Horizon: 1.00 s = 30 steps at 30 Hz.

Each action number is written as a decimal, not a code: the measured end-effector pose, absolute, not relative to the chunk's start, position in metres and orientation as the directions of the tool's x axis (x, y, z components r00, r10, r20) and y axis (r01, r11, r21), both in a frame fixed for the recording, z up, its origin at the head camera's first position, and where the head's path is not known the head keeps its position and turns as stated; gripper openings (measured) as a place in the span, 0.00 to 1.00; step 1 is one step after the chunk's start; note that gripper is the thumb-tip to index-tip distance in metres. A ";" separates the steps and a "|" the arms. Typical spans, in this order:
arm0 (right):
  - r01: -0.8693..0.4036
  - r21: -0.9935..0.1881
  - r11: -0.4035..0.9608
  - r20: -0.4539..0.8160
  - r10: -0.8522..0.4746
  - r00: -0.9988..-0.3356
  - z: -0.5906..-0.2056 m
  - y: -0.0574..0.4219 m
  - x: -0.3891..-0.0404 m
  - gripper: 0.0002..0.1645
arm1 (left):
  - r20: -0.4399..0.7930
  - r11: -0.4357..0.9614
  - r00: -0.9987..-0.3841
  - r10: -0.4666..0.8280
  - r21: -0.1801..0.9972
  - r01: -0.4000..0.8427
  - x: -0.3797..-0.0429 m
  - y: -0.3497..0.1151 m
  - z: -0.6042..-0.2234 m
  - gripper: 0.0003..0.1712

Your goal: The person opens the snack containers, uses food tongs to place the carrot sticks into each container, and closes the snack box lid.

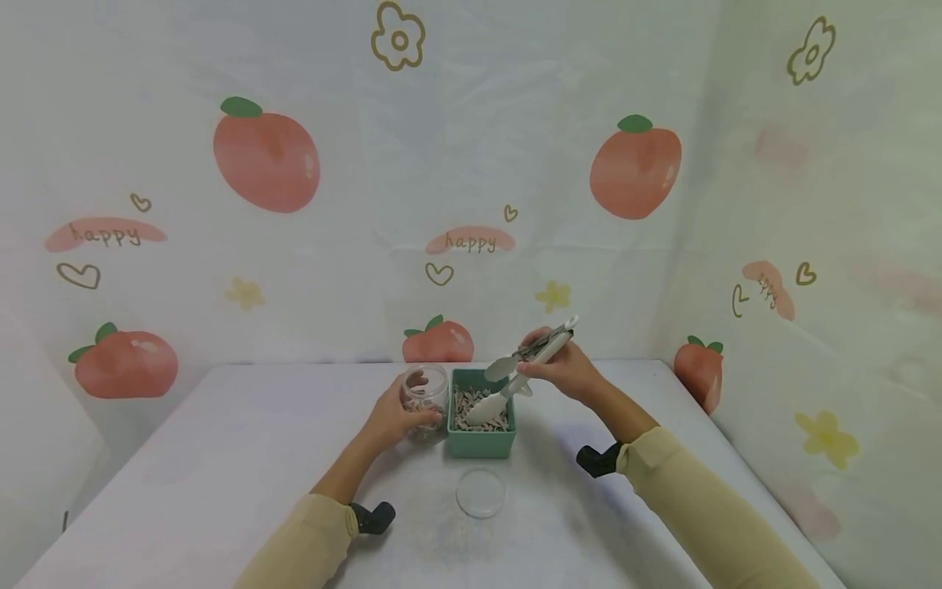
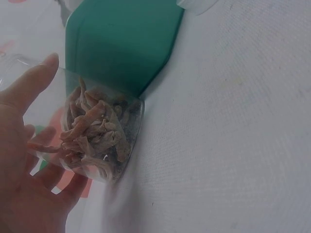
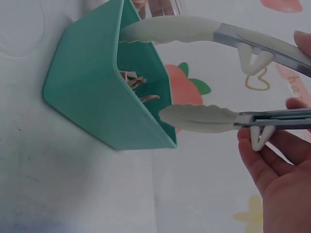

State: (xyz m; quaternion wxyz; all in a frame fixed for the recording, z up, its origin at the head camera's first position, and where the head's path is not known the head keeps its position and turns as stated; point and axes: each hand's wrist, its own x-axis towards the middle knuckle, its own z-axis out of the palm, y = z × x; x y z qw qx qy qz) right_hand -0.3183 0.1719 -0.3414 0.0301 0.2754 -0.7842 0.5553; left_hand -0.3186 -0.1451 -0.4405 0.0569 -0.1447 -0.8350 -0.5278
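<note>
My left hand (image 1: 388,415) grips a clear plastic jar (image 1: 434,386), fingers and thumb around its sides. Brownish dried strips (image 2: 97,138) fill its lower part in the left wrist view, and its mouth is uncovered. Directly right of the jar stands a green rectangular box (image 1: 482,444) holding many similar strips (image 1: 465,402). My right hand (image 1: 568,372) holds a pair of white-tipped metal tongs (image 3: 272,41) by the arms. The tongs are spread apart, one tip reaching into the box and the other over its rim, with nothing between them.
A clear round lid (image 1: 482,494) lies flat on the white table (image 1: 243,458) in front of the box. Behind the table hangs a white sheet (image 1: 500,123) printed with peaches, and it continues along the right side.
</note>
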 end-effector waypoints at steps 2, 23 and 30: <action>-0.475 -0.831 0.290 0.333 -0.424 -0.842 -0.343 0.172 -0.319 0.24 | 0.250 0.404 -0.950 0.186 0.862 0.306 -0.319 -0.145 -0.441 0.50; -0.543 -0.707 0.453 0.342 -0.453 -0.824 -0.335 0.161 -0.297 0.16 | 0.260 0.405 -0.947 0.190 0.858 0.317 -0.319 -0.145 -0.441 0.49; -0.500 -0.761 0.413 0.357 -0.377 -0.854 -0.344 0.160 -0.296 0.14 | 0.264 0.398 -0.945 0.195 0.859 0.322 -0.319 -0.145 -0.441 0.50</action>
